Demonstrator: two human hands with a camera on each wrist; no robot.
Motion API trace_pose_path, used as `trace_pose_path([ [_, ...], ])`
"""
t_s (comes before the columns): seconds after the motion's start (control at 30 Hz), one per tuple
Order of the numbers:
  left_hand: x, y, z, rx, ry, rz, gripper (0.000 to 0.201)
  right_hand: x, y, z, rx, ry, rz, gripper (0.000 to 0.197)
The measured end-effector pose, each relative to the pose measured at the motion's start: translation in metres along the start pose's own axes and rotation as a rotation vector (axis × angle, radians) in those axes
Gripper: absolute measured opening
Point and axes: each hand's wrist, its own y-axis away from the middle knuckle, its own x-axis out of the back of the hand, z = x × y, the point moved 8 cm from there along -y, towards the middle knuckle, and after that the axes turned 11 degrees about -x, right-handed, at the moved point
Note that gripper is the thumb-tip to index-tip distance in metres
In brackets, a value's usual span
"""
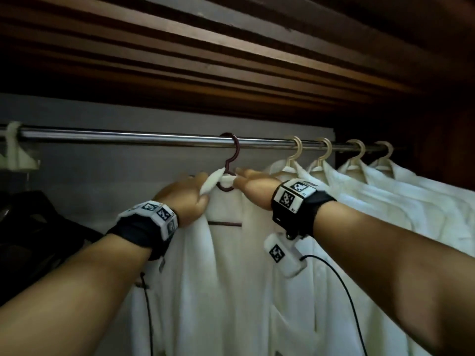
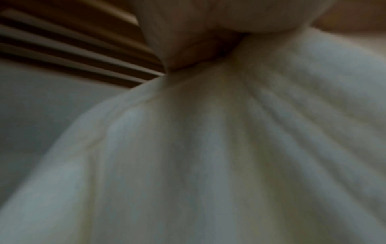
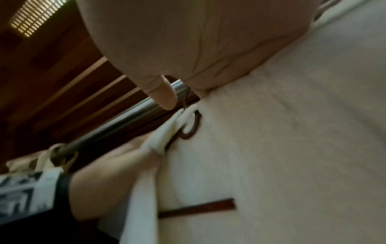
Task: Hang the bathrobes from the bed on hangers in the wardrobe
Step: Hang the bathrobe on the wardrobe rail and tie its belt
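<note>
We're inside a bedroom wardrobe — dark wooden slats (image 1: 231,47) overhead, a metal rail (image 1: 128,136) running across, and a row of white bathrobes (image 1: 372,191) on pale hangers (image 1: 324,152) — matching robes, hotel-style.

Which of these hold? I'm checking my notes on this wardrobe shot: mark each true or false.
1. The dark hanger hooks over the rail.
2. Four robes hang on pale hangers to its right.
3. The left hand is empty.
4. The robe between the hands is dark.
1. True: the dark hanger hooks over the rail.
2. True: four white robes hang on pale hangers to its right.
3. False: the left hand grips the fabric of the white robe.
4. False: that robe is white; the right hand is at its collar.
</note>
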Motion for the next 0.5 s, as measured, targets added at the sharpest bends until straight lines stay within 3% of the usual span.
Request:
trace_pose_path([
  [0.07, 0.016, 0.001, -0.016, 0.054, 0.036, 0.092, 0.032, -0.002, 0.000, 0.005, 0.028, -0.013, 0.037, 0.048],
  [0.17, 0.039, 0.006, -0.051, 0.288, 0.189, 0.258, 0.031, -0.004, 0.002, 0.008, 0.031, 0.104, 0.125, 0.053],
  [0.23, 0.040, 0.003, -0.052, 0.380, 0.189, 0.265, 0.033, -0.009, 0.001, 0.004, 0.080, 0.200, 0.189, 0.043],
  [0.33, 0.009, -0.012, -0.012, 0.277, 0.082, 0.094, 0.054, -0.011, 0.001, 0.003, 0.120, 0.242, 0.277, 0.033],
  [0.4, -0.009, -0.012, -0.001, 0.243, 0.141, 0.055, 0.055, -0.007, -0.002, 0.011, 0.129, 0.232, 0.330, 0.034],
  [0.5, -0.011, -0.007, -0.014, 0.114, 0.340, 0.128, 0.057, -0.007, -0.006, 0.021, 0.148, 0.242, 0.383, 0.046],
])
